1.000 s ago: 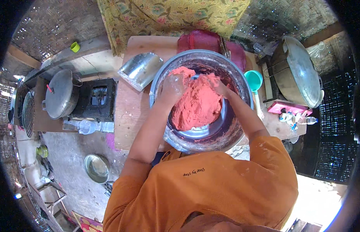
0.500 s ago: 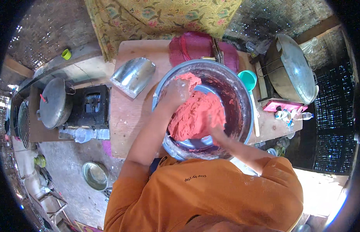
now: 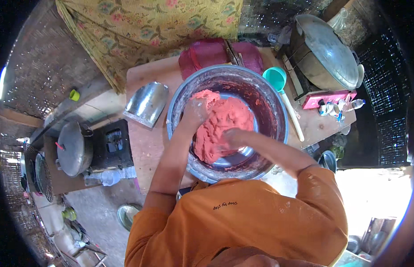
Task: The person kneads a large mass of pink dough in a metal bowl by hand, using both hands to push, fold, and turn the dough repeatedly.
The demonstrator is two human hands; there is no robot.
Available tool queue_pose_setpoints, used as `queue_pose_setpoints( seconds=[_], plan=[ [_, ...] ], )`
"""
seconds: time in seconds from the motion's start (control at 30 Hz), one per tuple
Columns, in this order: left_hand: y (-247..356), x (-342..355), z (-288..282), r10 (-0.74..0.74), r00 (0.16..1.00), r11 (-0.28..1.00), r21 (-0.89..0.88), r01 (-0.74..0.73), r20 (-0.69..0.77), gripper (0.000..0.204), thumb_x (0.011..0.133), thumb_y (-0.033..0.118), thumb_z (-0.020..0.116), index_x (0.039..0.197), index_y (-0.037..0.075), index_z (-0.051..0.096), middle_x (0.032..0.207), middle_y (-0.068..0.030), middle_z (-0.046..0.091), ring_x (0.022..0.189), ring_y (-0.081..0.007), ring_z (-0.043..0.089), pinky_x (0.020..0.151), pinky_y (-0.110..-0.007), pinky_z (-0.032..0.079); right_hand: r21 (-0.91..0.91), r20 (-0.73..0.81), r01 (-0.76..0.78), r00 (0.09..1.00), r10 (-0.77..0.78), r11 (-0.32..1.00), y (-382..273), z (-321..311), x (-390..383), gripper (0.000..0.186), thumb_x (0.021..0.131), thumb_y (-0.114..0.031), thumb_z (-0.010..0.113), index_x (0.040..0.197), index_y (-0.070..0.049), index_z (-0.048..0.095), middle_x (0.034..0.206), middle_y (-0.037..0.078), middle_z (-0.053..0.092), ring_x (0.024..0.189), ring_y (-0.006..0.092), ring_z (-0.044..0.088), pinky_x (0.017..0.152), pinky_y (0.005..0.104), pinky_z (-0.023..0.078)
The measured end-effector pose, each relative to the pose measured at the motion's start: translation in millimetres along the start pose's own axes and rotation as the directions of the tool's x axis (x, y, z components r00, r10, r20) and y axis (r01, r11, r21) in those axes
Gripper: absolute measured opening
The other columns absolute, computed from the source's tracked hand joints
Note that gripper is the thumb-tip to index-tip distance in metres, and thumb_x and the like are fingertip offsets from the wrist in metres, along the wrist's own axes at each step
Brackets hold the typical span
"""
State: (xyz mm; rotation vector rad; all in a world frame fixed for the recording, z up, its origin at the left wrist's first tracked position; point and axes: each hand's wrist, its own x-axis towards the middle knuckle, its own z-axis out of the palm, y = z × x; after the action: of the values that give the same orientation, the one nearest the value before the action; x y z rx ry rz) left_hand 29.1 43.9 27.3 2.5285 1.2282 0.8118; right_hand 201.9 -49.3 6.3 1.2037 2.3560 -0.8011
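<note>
A large metal bowl stands on a wooden table and holds a mass of pink-red dough. My left hand presses on the dough's upper left side, fingers coated with it. My right hand lies on the dough's lower middle, pushing into it. Both hands are inside the bowl and touch the dough.
A metal scoop-shaped tray lies left of the bowl. A teal ladle and a dark red bag sit behind it. A lidded wok stands at the right, a stove and lidded pot at the left.
My right hand has moved from the dough's far right edge down to its near middle. My left hand stays at the upper left. The dough has been folded inward.
</note>
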Motion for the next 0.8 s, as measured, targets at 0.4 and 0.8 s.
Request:
queue_pose_setpoints(
  seconds=[0.4,0.8],
  plan=[
    [22.7,11.7,-30.9,-0.033,0.97,0.941,-0.335,-0.052,-0.242,0.016,0.078,0.011,0.057,0.093,0.007,0.06,0.091,-0.0122,0.061,0.087,-0.031,0.057,0.076,-0.038,0.046,0.002,-0.695,-0.135,0.712,0.099,0.991,-7.0,-91.3,-64.1,0.057,0.084,-0.054,0.039,0.113,-0.007,0.053,0.112,0.017,0.054,0.104,0.0311,0.051,0.089,0.0396,0.039],
    [10.5,11.1,-33.1,0.038,0.959,0.95,-0.288,-0.122,-0.28,0.014,0.079,0.006,0.052,0.091,0.005,0.06,0.091,-0.0128,0.061,0.085,-0.0312,0.057,0.075,-0.038,0.046,0.693,-0.261,-0.018,0.926,0.274,0.721,23.9,-70.9,-101.4,0.062,0.085,-0.05,0.042,0.129,-0.007,0.036,0.105,0.02,0.055,0.092,0.0331,0.056,0.073,0.0322,0.047]
  ],
)
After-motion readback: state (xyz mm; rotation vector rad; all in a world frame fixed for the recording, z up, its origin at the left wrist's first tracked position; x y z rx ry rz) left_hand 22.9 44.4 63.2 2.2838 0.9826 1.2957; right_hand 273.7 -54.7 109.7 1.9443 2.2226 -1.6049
